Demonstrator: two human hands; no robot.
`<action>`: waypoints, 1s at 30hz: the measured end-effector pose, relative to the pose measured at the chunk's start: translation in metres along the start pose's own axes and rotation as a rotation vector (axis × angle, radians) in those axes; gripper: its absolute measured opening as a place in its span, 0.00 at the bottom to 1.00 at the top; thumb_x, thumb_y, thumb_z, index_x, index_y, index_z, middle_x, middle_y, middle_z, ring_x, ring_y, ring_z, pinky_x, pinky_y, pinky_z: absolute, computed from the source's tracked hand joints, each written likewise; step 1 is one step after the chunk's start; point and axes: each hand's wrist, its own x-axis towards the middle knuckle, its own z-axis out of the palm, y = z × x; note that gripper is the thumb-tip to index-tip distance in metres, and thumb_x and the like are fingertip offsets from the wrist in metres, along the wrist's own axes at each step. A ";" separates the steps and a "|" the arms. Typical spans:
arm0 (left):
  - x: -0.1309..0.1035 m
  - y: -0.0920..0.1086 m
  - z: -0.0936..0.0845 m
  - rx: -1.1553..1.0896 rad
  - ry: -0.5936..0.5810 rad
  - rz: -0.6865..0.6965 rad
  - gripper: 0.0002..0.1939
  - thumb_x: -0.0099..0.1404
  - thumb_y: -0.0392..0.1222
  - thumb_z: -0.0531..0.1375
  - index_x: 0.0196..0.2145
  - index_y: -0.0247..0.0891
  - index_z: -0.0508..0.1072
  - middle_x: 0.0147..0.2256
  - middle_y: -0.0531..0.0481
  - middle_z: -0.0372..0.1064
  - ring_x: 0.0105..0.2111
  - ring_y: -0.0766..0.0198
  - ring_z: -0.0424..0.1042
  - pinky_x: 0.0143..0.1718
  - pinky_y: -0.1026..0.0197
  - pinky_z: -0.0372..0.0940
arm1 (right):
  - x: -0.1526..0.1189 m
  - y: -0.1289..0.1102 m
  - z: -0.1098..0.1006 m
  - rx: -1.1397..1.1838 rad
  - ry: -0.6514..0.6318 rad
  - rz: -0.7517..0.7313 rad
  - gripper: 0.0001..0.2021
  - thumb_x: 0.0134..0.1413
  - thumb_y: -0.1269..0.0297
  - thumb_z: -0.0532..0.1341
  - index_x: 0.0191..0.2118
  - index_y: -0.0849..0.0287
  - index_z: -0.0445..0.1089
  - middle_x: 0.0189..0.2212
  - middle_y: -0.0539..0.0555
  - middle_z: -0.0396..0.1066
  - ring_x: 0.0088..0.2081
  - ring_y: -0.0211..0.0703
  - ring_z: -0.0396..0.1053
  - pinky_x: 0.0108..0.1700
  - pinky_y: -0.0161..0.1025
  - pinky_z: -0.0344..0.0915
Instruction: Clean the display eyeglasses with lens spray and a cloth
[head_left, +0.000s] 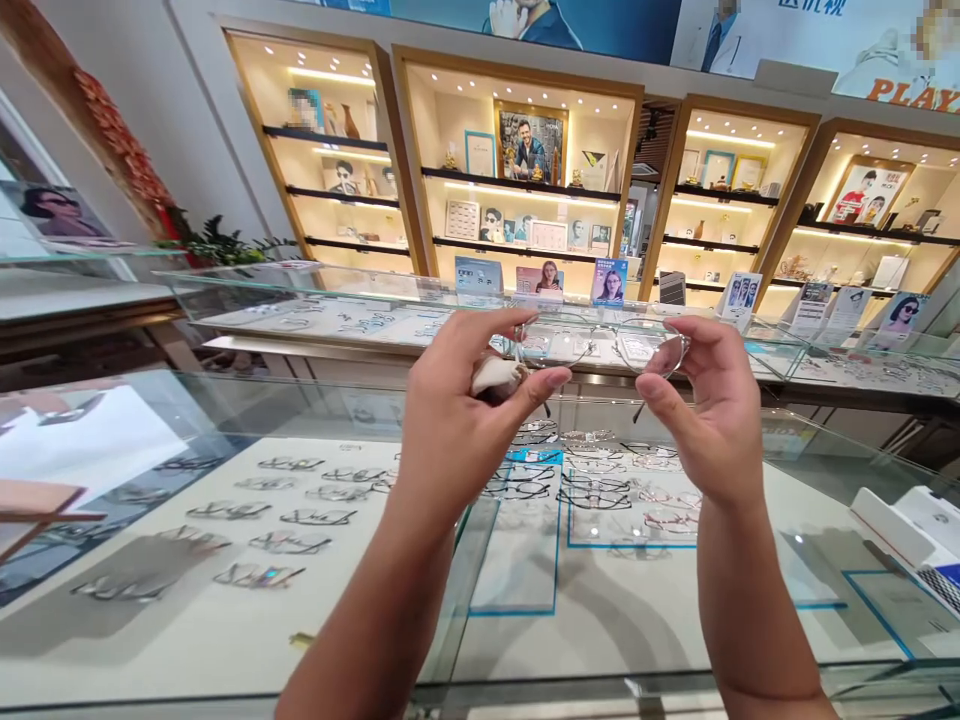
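A pair of thin metal-rimmed eyeglasses (604, 330) is held up in front of me, above the glass display counter. My left hand (457, 425) pinches its left side between thumb and forefinger. Tucked in that same palm is a crumpled whitish piece, apparently a cloth (496, 376). At the other side, my right hand (716, 425) grips the right rim, its thumb in front of the lens and its fingers behind. Both hands are closed on the frame. The dark temple tips hang below the lenses, partly hidden.
Below, rows of eyeglasses (319, 517) lie inside the glass display counter (360, 650). A white box (911, 530) stands at the right. Farther back runs another glass case (360, 325) with small advert cards (611, 282). Lit wall shelves (521, 185) line the back.
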 end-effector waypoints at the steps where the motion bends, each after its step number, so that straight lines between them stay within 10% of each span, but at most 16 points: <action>1: 0.000 0.000 -0.001 0.019 0.007 0.009 0.22 0.63 0.58 0.70 0.51 0.48 0.78 0.43 0.50 0.75 0.35 0.62 0.72 0.35 0.59 0.70 | 0.000 -0.001 -0.001 -0.030 0.006 -0.006 0.21 0.59 0.53 0.69 0.55 0.48 0.69 0.38 0.49 0.70 0.40 0.43 0.71 0.47 0.48 0.73; 30: 0.003 0.002 0.002 0.088 0.026 -0.069 0.24 0.65 0.60 0.67 0.51 0.43 0.76 0.46 0.47 0.78 0.35 0.62 0.75 0.32 0.61 0.71 | -0.003 -0.013 0.004 -0.526 0.201 -0.171 0.19 0.60 0.52 0.68 0.54 0.51 0.72 0.47 0.55 0.73 0.48 0.52 0.71 0.51 0.55 0.70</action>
